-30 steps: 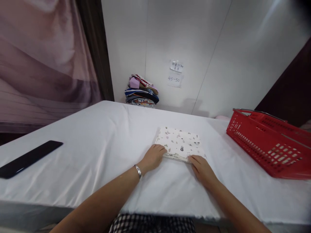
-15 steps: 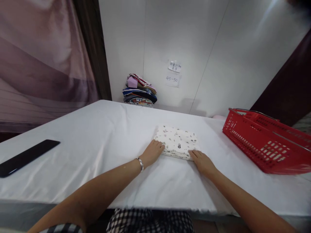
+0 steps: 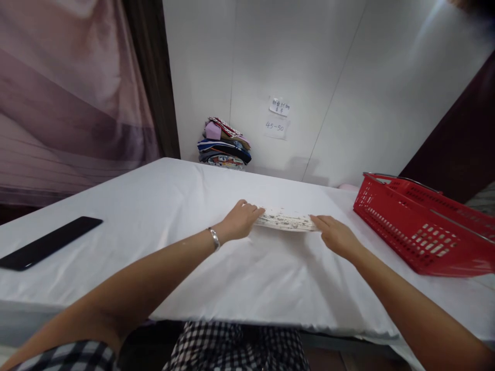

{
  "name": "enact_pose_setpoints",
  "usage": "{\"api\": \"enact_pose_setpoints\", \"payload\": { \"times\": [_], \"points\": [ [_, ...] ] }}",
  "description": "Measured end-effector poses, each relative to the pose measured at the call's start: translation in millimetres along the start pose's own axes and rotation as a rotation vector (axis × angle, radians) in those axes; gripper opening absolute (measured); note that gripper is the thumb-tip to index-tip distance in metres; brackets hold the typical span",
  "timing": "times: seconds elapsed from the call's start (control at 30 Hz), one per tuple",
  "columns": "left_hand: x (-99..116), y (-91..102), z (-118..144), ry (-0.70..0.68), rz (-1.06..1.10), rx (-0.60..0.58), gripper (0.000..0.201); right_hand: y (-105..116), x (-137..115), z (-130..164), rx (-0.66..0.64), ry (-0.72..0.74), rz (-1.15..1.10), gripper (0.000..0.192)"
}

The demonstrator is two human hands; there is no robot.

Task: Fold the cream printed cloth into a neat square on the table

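Note:
A folded white cloth with small dark prints (image 3: 286, 220) is lifted off the white table (image 3: 162, 216), seen nearly edge-on. My left hand (image 3: 240, 220) grips its left edge; a silver bracelet is on that wrist. My right hand (image 3: 335, 235) grips the cloth's right edge. Both arms stretch forward over the table's middle.
A red plastic basket (image 3: 417, 226) stands on the table at the right. A stack of folded colourful clothes (image 3: 224, 144) sits at the back against the white wall, under two paper notes (image 3: 277, 117). A black flat object (image 3: 46, 242) lies at the left.
Both hands have lifted the folded cloth from the table and carried it a little farther away; earlier it lay flat under my fingertips.

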State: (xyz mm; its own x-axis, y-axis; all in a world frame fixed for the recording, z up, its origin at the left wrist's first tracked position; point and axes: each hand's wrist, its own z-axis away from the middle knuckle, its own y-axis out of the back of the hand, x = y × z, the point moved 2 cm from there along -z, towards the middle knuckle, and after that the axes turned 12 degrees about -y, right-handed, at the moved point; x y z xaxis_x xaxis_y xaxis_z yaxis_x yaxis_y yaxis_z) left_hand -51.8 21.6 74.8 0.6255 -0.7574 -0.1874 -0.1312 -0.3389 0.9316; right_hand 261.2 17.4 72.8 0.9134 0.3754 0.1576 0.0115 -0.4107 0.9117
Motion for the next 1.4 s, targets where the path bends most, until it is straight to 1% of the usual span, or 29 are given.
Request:
{"api": "enact_pose_setpoints", "payload": {
  "times": [0.1, 0.17, 0.2, 0.23, 0.27, 0.3, 0.33, 0.37, 0.4, 0.47, 0.53, 0.6, 0.63, 0.67, 0.73, 0.8, 0.87, 0.9, 0.93, 0.97, 1.0, 1.03, 1.07, 1.1, 1.17, 1.23, 1.3, 1.4],
  "points": [
    [-10, 49.2, 0, 0.029, 0.13, 0.089, 0.061, 43, 9, -4, 0.07, 0.001, -0.12, 0.061],
    [-19, 80.8, 2, 0.061, 0.269, 0.164, 0.066, 70, 14, -6, 0.107, -0.004, -0.258, 0.057],
    [-24, 93.4, 2, 0.079, 0.35, 0.199, 0.068, 80, 15, -7, 0.119, -0.012, -0.343, 0.055],
    [-30, 102.6, 2, 0.101, 0.419, 0.22, 0.068, 88, 17, -9, 0.131, -0.029, -0.43, 0.054],
    [-36, 107.3, 2, 0.129, 0.486, 0.227, 0.068, 92, 18, -12, 0.133, -0.055, -0.519, 0.052],
    [-43, 107.1, 1, 0.165, 0.551, 0.223, 0.067, 91, 20, -17, 0.125, -0.092, -0.607, 0.051],
    [-50, 101.7, -1, 0.205, 0.612, 0.209, 0.067, 85, 22, -23, 0.107, -0.138, -0.691, 0.049],
    [-57, 91.6, -3, 0.246, 0.67, 0.187, 0.066, 75, 24, -29, 0.076, -0.189, -0.768, 0.048],
    [-63, 77.4, -5, 0.287, 0.718, 0.16, 0.065, 61, 25, -36, 0.034, -0.245, -0.839, 0.047],
    [-74, 41.1, -10, 0.351, 0.767, 0.109, 0.061, 25, 26, -51, -0.043, -0.348, -0.948, 0.045],
    [-81, 1.8, -14, 0.435, 0.763, 0.051, 0.055, -15, 24, -64, -0.092, -0.49, -1.035, 0.044],
    [-85, -32.4, -16, 0.515, 0.748, 0.008, 0.052, -52, 22, -73, -0.148, -0.658, -1.019, 0.042],
    [-86, -46.0, -17, 0.548, 0.731, -0.002, 0.051, -66, 20, -77, -0.157, -0.7, -1.0, 0.04],
    [-87, -57.1, -18, 0.58, 0.709, -0.007, 0.05, -79, 19, -79, -0.164, -0.739, -0.973, 0.039],
    [-87, -72.5, -20, 0.626, 0.668, -0.014, 0.048, -95, 18, -82, -0.167, -0.78, -0.916, 0.037],
    [-87, -80.4, -20, 0.657, 0.633, -0.022, 0.046, -102, 16, -82, -0.17, -0.794, -0.855, 0.038],
    [-83, -83.1, -19, 0.679, 0.61, -0.027, 0.044, -100, 9, -80, -0.157, -0.766, -0.807, 0.04],
    [-80, -82.9, -18, 0.677, 0.592, -0.02, 0.045, -96, 3, -78, -0.141, -0.707, -0.77, 0.042],
    [-75, -81.8, -17, 0.656, 0.557, -0.004, 0.045, -92, -6, -75, -0.124, -0.617, -0.722, 0.043],
    [-68, -80.5, -17, 0.615, 0.51, 0.017, 0.045, -89, -17, -72, -0.11, -0.495, -0.651, 0.045],
    [-60, -78.9, -16, 0.544, 0.431, 0.043, 0.044, -86, -30, -69, -0.121, -0.357, -0.569, 0.048],
    [-50, -78.1, -15, 0.463, 0.346, 0.057, 0.045, -85, -41, -66, -0.157, -0.25, -0.492, 0.051],
    [-41, -78.6, -13, 0.382, 0.283, 0.047, 0.047, -87, -52, -62, -0.216, -0.175, -0.424, 0.054],
    [-32, -80.8, -11, 0.322, 0.253, 0.006, 0.051, -90, -60, -59, -0.284, -0.137, -0.378, 0.057],
    [-19, -87.2, -6, 0.286, 0.255, -0.085, 0.055, -99, -69, -53, -0.391, -0.13, -0.328, 0.062],
    [-14, -93.1, -2, 0.297, 0.275, -0.133, 0.057, -107, -71, -51, -0.428, -0.14, -0.315, 0.064],
    [-14, -96.4, -1, 0.307, 0.29, -0.139, 0.059, -111, -70, -50, -0.423, -0.138, -0.312, 0.065],
    [-16, -96.7, 0, 0.31, 0.321, -0.111, 0.058, -111, -68, -50, -0.416, -0.137, -0.312, 0.065]
  ]
}}
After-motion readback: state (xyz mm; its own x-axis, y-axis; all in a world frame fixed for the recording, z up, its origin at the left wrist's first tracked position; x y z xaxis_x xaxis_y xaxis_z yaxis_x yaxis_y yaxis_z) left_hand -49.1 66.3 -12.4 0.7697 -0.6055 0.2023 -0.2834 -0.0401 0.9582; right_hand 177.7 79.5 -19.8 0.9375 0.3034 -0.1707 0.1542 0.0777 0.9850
